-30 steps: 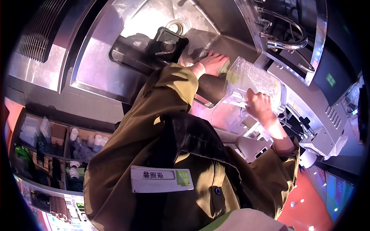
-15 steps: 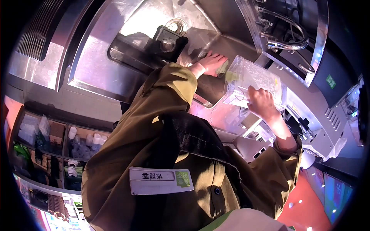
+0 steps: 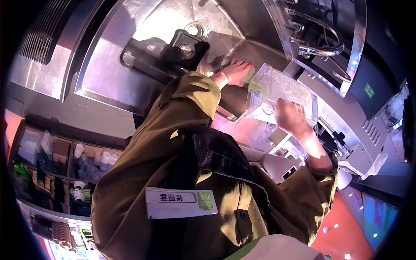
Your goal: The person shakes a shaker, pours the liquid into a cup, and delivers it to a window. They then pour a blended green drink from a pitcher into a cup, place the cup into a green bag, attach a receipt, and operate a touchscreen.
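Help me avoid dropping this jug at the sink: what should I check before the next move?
1. Right hand grips the clear jug: ok.
2. Left hand holds the green sponge at the jug's open end: ok.
3. Jug's open end faces the sink: ok.
4. Black part in the basin lies apart from both hands: ok.
5. Water running from the tap: cannot tell.
6. Jug's inside clean: cannot tell.
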A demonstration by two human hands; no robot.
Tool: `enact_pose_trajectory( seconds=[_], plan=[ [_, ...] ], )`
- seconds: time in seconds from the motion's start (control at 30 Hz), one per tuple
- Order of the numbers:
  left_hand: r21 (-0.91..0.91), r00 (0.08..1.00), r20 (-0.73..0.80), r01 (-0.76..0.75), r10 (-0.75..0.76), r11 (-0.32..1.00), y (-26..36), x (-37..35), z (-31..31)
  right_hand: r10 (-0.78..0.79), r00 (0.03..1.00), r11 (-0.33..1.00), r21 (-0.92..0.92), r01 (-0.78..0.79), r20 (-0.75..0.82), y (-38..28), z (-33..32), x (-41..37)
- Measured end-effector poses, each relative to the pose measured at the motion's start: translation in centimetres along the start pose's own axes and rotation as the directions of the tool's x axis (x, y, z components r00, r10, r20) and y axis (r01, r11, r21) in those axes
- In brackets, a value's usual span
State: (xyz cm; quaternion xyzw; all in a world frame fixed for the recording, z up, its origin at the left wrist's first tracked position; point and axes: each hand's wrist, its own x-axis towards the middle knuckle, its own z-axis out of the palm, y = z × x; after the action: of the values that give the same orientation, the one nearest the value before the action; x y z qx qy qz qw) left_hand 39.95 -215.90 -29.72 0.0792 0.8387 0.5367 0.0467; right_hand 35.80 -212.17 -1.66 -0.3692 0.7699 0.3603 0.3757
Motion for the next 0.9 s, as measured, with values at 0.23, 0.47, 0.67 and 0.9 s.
enact_pose_trajectory(
  seconds=[0.23, 0.47, 0.67, 0.9],
  plan=[
    [0.020, 0.998, -0.063, -0.029, 0.030, 0.999, -0.2, -0.2, 0.6, -0.023, 0.999, 1.000, -0.011, 0.022, -0.042, -0.9, 0.0, -0.8],
    [-0.015, 0.999, 0.027, -0.017, 0.018, 1.000, -0.4, -0.4, 0.5, 0.033, 0.998, 0.998, 0.048, -0.030, -0.058, 0.3, 0.5, -0.5],
    [0.030, 0.999, -0.025, -0.044, 0.045, 0.999, -0.8, -0.8, 0.8, 0.070, 0.997, 0.997, 0.008, -0.071, 0.022, -0.9, 0.0, -0.4],
    [0.025, 0.998, -0.017, -0.052, 0.053, 0.998, -0.7, -0.9, 0.9, 0.074, 0.997, 0.997, -0.005, -0.074, 0.023, -1.4, -0.4, -0.2]
  ],
)
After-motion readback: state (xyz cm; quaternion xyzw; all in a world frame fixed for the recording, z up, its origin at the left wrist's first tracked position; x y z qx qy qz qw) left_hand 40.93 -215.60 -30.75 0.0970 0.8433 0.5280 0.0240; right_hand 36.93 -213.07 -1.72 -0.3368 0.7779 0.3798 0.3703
